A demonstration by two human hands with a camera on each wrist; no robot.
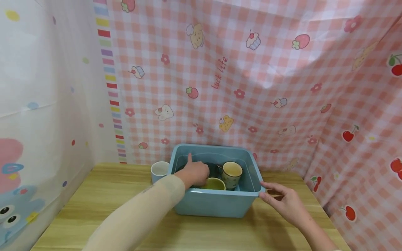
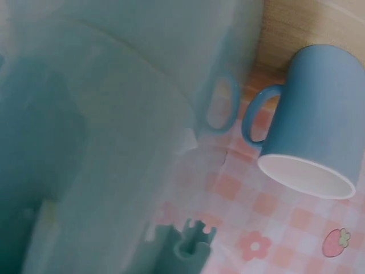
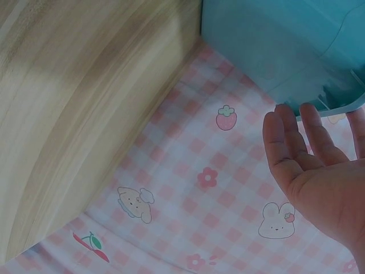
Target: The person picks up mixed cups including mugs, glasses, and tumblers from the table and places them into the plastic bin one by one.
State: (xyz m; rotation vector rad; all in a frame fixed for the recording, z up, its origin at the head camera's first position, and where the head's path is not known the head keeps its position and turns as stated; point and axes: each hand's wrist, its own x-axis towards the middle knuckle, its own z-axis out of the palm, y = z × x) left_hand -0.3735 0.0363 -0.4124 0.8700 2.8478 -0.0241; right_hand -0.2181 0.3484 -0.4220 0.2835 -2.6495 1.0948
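A blue plastic bin (image 1: 216, 204) stands on the table with mugs inside it. My left hand (image 1: 196, 172) reaches down into its left side, one digit pointing up. The other fingertips are hidden, so whether they hold anything does not show. Just beside this hand is a yellow-green cup (image 1: 215, 183), partly behind the bin's front wall. A patterned mug with a cream inside (image 1: 231, 173) stands to its right. At the bin's right front corner my right hand (image 1: 285, 204) touches the rim with thumb and fingertips; its fingers (image 3: 316, 134) reach the rim's underside, only slightly bent.
Outside the bin on its left stands a blue mug with a white inside (image 1: 160, 170); its handle faces the bin in the left wrist view. Behind the wooden table (image 1: 125, 188) hangs a pink checked cloth (image 1: 176, 132). A white printed cloth (image 1: 72, 115) hangs at left.
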